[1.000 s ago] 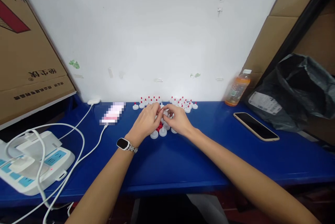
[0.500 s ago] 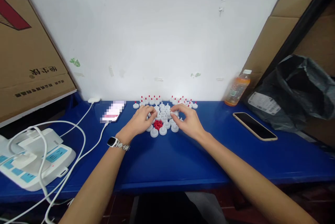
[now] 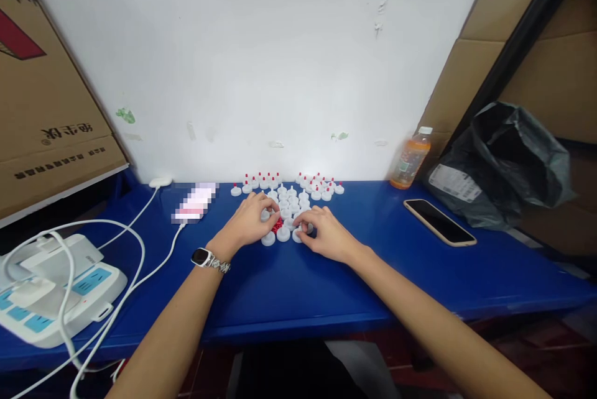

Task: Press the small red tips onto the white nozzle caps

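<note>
Red-tipped caps (image 3: 316,194) stand finished by the wall (image 3: 289,63), bare caps (image 3: 283,235) are left around loose red tips (image 3: 278,225), and left hand (image 3: 250,220) and right hand (image 3: 327,235) curl narrowly there, contents impossible to tell.

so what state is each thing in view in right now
back white caps: upright, red-tipped
near white caps: upright, untipped
small red pieces: loose, heaped
orange drink bottle: upright, capped
right phone: screen dark
left phone: screen lit, plugged in
power strip: light on
smartwatch: worn, screen dark
plastic bag: crumpled
</note>
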